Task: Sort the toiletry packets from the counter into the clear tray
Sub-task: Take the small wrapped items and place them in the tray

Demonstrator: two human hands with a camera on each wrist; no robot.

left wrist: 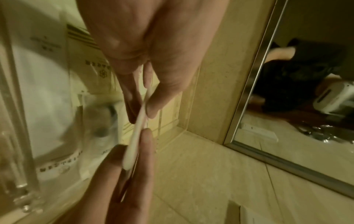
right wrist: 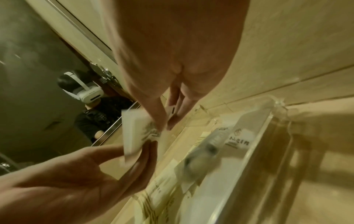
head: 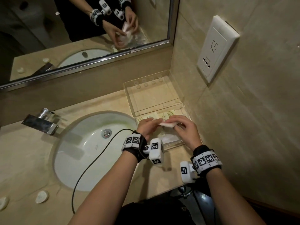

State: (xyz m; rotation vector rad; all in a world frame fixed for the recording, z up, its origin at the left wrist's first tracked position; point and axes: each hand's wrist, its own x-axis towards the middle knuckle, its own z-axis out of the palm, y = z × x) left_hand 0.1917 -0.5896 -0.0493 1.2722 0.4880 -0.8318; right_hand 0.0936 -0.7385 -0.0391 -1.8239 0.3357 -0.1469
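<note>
- Nearest me, my left hand [head: 146,125] and right hand [head: 183,127] meet just above the near end of the clear acrylic tray [head: 177,96]; both pinch the same flat white paper toiletry packet [head: 167,123], one at each end.
- In the left wrist view the packet [left wrist: 137,136] shows edge-on, very thin, with my left fingers [left wrist: 134,159] closed on one end and my right thumb and fingertips clamped on the other.
- In the right wrist view the same packet [right wrist: 139,133] shows its printed face, held flat and unbent between the two hands.
- I judge it light, thin and fairly stiff for paper, likely to crease if squeezed in the middle and easy to let slide from dry fingertips; taking it by the short edges, as now, seems the safest hold.
- Just under the hands, more cream and white printed packets [head: 165,114] lie in the tray's near compartment, overlapping; one clear wrapped item [right wrist: 203,157] is too blurred to name.
- Farther on, the tray's far compartment looks bare, with a row of round holes along its back edge.
- Left of the tray sits the white oval sink [head: 90,150] with a chrome tap [head: 42,122], set in the beige stone table [head: 100,101].
- Beyond, a framed mirror [head: 81,30] and a white wall socket plate [head: 215,49].
</note>
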